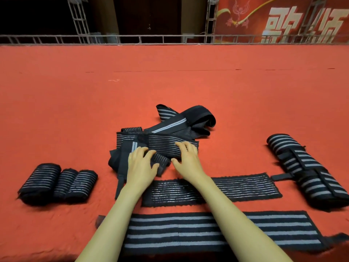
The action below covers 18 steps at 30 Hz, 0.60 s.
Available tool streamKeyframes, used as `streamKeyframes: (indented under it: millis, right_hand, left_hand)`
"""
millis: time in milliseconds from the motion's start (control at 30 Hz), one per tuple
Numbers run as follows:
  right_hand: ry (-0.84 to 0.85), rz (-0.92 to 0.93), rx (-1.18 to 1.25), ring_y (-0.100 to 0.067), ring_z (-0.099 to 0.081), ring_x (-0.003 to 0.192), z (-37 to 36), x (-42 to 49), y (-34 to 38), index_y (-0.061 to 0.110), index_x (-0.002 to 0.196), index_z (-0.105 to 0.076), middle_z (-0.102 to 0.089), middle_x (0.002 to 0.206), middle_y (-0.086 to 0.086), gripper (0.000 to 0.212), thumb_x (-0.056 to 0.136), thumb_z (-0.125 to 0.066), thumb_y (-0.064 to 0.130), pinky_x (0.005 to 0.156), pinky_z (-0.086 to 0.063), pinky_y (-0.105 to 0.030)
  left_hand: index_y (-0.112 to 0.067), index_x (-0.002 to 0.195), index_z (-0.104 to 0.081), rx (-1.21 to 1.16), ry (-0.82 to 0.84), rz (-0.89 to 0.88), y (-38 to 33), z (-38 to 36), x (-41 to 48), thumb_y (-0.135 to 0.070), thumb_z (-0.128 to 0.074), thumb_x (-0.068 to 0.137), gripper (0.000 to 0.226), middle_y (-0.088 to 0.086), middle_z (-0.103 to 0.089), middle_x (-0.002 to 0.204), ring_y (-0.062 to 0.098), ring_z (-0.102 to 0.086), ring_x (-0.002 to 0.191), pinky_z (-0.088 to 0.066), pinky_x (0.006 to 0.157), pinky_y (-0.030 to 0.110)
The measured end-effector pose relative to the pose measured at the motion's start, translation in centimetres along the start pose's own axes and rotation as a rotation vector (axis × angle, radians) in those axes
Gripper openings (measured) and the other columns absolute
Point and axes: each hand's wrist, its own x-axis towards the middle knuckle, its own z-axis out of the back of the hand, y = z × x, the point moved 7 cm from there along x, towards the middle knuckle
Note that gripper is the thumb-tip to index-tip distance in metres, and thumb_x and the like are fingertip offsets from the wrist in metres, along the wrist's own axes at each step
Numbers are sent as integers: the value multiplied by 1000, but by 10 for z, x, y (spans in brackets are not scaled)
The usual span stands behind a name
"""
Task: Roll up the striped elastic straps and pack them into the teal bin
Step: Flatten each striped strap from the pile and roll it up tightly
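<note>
A tangled pile of black straps with thin grey stripes point(166, 129) lies in the middle of the red surface. My left hand point(140, 163) and my right hand point(186, 158) both rest on its near edge, fingers bent and pressing the fabric. Three rolled straps point(58, 183) lie side by side at the left. Two bigger rolls with wide stripes point(306, 167) lie at the right. A thin-striped strap point(245, 187) lies flat under my forearms. A wide-striped strap point(264, 229) lies flat nearer to me. No teal bin is in view.
Red felt point(170, 82) covers the whole surface and stretches far back. A metal truss rail point(170, 37) runs along its far edge, with a red banner point(283, 19) behind at the right.
</note>
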Motion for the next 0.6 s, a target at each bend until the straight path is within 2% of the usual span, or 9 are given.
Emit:
streamKeyframes:
  millis: [167, 233, 333, 400, 467, 600]
  right_hand:
    - [71, 96, -72, -25, -20, 139, -22, 60, 37, 14, 145, -33, -36, 145, -5, 59, 92, -56, 25, 114, -20, -41]
    - [121, 113, -127, -25, -18, 140, -36, 78, 50, 18, 146, -30, -35, 147, -4, 59, 93, -54, 27, 114, -18, -46]
    - [196, 74, -174, -29, -26, 136, -55, 90, 54, 20, 144, -32, -42, 140, -7, 57, 93, -55, 28, 114, -16, -52]
    - [189, 75, -193, -29, -33, 131, -62, 88, 53, 20, 139, -40, -48, 132, -8, 49, 93, -55, 28, 112, -18, -50]
    - [131, 60, -175, -29, -36, 127, -62, 85, 48, 19, 136, -41, -46, 130, -8, 48, 93, -57, 27, 108, -27, -45]
    - [154, -21, -52, -28, -33, 126, -59, 81, 37, 16, 145, -29, -37, 136, -10, 67, 89, -63, 33, 103, -36, -42]
  left_hand:
    - [-24, 137, -47, 111, 165, 104, 21, -24, 5, -39, -54, 91, 49, 6, -36, 143, 26, -22, 139, -14, 115, 47]
    - [-27, 139, -43, 128, 198, 121, 25, -30, 4, -42, -50, 93, 49, 5, -33, 146, 26, -19, 141, -14, 115, 47]
    - [-28, 139, -43, 93, 228, 142, 29, -33, 7, -43, -50, 93, 49, 5, -31, 146, 25, -19, 141, -15, 115, 49]
    - [-28, 139, -44, 65, 234, 148, 31, -34, 6, -42, -51, 93, 48, 5, -30, 147, 25, -19, 142, -12, 116, 49]
    - [-28, 139, -44, 53, 227, 147, 31, -34, 4, -41, -50, 93, 48, 6, -30, 147, 25, -19, 142, -11, 116, 49]
    - [-28, 139, -44, 29, 220, 156, 29, -32, 2, -40, -50, 94, 47, 5, -30, 147, 24, -21, 141, -11, 115, 50]
